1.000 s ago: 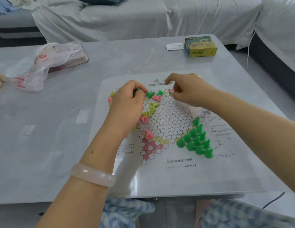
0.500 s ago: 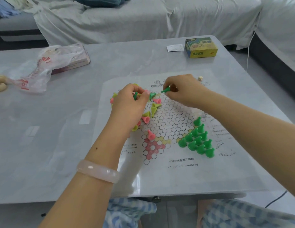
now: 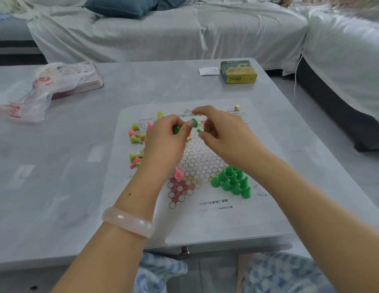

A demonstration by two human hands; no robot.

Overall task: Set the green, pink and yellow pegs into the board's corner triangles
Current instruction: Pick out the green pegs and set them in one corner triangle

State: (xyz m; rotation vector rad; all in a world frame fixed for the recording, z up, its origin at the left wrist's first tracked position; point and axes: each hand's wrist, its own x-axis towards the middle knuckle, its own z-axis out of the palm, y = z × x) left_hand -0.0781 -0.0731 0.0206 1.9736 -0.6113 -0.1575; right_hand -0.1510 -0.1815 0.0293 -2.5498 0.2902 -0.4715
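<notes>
Both hands hide the board's [image 3: 190, 159] far triangles.

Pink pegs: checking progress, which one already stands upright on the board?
The pink peg standing just above the pink triangle; the other pink ones lie scattered at the left.

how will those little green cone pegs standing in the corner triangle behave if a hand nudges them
The small green cone-shaped plastic pegs look light for their size, so a nudge would probably shift them. They stand upright on wide bases, fairly stable, yet the loose pink and yellow cone pegs lie on their sides, so tipping seems easy. Packed close, one knocked peg would likely topple its neighbours.
</notes>
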